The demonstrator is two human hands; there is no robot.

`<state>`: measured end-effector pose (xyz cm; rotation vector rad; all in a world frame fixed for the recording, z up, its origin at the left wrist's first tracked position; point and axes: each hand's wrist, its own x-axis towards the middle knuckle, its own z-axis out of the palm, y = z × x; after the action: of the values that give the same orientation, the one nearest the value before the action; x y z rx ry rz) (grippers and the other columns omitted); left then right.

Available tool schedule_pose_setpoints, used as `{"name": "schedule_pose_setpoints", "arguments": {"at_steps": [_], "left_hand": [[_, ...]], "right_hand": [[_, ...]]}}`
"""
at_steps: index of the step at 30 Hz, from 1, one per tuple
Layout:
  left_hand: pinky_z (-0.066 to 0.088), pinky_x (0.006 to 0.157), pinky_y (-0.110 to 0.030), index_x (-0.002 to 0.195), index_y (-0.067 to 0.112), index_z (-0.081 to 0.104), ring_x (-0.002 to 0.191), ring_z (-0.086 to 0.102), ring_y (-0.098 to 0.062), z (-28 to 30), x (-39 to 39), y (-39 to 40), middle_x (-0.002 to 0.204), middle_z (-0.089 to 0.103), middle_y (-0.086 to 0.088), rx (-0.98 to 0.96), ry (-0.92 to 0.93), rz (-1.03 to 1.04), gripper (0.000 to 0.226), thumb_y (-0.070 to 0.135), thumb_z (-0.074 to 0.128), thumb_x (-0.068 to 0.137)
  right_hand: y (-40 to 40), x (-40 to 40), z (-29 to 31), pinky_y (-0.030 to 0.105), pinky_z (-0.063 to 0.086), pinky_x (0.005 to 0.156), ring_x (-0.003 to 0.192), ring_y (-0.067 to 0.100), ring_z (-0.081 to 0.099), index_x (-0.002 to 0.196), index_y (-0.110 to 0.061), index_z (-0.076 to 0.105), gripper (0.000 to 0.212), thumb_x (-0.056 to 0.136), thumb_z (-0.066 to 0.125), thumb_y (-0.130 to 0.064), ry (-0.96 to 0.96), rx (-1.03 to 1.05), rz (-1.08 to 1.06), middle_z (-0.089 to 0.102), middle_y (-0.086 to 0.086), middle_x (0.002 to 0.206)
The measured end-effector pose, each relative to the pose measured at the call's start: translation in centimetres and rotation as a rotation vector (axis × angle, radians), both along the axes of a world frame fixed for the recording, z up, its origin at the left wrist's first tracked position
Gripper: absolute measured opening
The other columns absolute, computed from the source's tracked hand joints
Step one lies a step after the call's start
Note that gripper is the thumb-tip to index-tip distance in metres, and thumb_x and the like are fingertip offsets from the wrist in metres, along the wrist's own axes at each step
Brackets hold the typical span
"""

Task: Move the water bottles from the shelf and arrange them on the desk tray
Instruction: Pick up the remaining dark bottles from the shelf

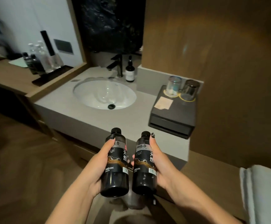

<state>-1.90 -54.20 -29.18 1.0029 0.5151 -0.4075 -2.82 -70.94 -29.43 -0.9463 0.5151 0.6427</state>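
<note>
Sink [104, 94] ahead | soap bottle [130, 71] behind | black box [174, 112] right

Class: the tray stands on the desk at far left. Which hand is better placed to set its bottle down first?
Probably the left hand: its bottle is on the tray's side, so it need not cross the right hand.

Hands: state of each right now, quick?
Left hand: holding the left black bottle, fingers curled round it.
Right hand: holding the right black bottle, same grip.
</note>
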Motion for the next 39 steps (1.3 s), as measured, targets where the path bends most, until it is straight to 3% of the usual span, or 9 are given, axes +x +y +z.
{"name": "schedule_pose_setpoints", "arguments": {"at_steps": [6,10,13,15,19,23,26,34,39], "left_hand": [[0.056,0.054,-0.041,0.100,-0.006,0.059,0.052,0.066,-0.033,-1.6,-0.3,9.2,0.065,0.066,-0.023,0.054,-0.004,0.090,0.057,0.042,0.062,0.069],[0.055,0.060,-0.039,0.085,-0.003,0.068,0.051,0.066,-0.031,-2.1,0.5,13.1,0.063,0.066,-0.021,0.116,0.010,0.158,0.071,0.048,0.086,0.039],[0.053,0.069,-0.042,0.102,0.004,0.061,0.062,0.068,-0.030,-3.4,0.3,15.7,0.070,0.069,-0.015,0.125,0.039,0.215,0.067,0.058,0.072,0.065],[0.056,0.067,-0.041,0.098,0.001,0.062,0.063,0.067,-0.030,-3.0,0.8,16.9,0.071,0.068,-0.016,0.116,0.026,0.241,0.055,0.049,0.067,0.073],[0.047,0.036,-0.020,0.074,-0.002,0.054,0.037,0.061,-0.016,-1.4,4.1,19.2,0.044,0.061,-0.009,0.141,0.007,0.277,0.038,0.032,0.068,0.080],[0.057,0.054,-0.036,0.091,0.001,0.062,0.052,0.065,-0.027,-1.4,6.8,22.0,0.062,0.067,-0.015,0.085,0.010,0.277,0.046,0.042,0.062,0.069],[0.056,0.054,-0.032,0.095,0.002,0.060,0.051,0.065,-0.023,-1.6,9.9,24.3,0.061,0.067,-0.013,0.063,0.009,0.264,0.050,0.041,0.061,0.064],[0.054,0.050,-0.027,0.105,0.002,0.058,0.054,0.067,-0.023,0.1,15.6,29.1,0.069,0.070,-0.014,-0.040,0.031,0.278,0.049,0.047,0.053,0.088],[0.058,0.067,-0.039,0.115,0.001,0.055,0.072,0.070,-0.032,0.7,18.5,32.9,0.087,0.071,-0.022,-0.135,0.088,0.321,0.059,0.050,0.060,0.082]], "right_hand": [[7.3,2.5,0.7,0.037,0.057,0.064,0.065,0.028,0.064,0.107,-0.007,0.057,0.065,0.075,0.058,-0.064,0.000,-0.035,0.112,0.066,0.019,0.088],[10.9,4.4,0.4,0.037,0.056,0.068,0.069,0.028,0.064,0.113,-0.007,0.057,0.071,0.072,0.060,-0.065,-0.012,-0.028,0.233,0.064,0.019,0.096],[13.3,6.2,0.0,0.037,0.056,0.067,0.071,0.028,0.064,0.114,-0.008,0.057,0.072,0.071,0.060,-0.066,-0.024,-0.031,0.277,0.065,0.018,0.096],[14.9,7.5,-0.3,0.037,0.055,0.067,0.071,0.028,0.064,0.109,-0.009,0.058,0.068,0.072,0.059,-0.066,-0.040,-0.003,0.292,0.066,0.018,0.093],[18.1,10.9,-1.1,0.035,0.055,0.065,0.068,0.028,0.064,0.103,-0.010,0.060,0.061,0.078,0.055,-0.065,-0.041,-0.006,0.288,0.067,0.016,0.084],[21.9,15.1,-1.3,0.034,0.055,0.062,0.065,0.029,0.064,0.098,-0.008,0.063,0.059,0.082,0.053,-0.063,0.027,-0.026,0.282,0.067,0.017,0.081],[24.7,18.5,-1.2,0.033,0.055,0.060,0.064,0.028,0.063,0.101,-0.006,0.061,0.062,0.080,0.054,-0.064,0.087,0.021,0.289,0.066,0.016,0.079],[31.3,26.1,0.4,0.033,0.056,0.058,0.057,0.028,0.064,0.100,-0.005,0.059,0.058,0.078,0.061,-0.059,0.134,0.035,0.319,0.066,0.017,0.078],[35.1,28.1,0.3,0.034,0.055,0.063,0.060,0.028,0.064,0.098,-0.005,0.059,0.058,0.078,0.061,-0.058,0.127,0.016,0.340,0.067,0.017,0.077]]}}
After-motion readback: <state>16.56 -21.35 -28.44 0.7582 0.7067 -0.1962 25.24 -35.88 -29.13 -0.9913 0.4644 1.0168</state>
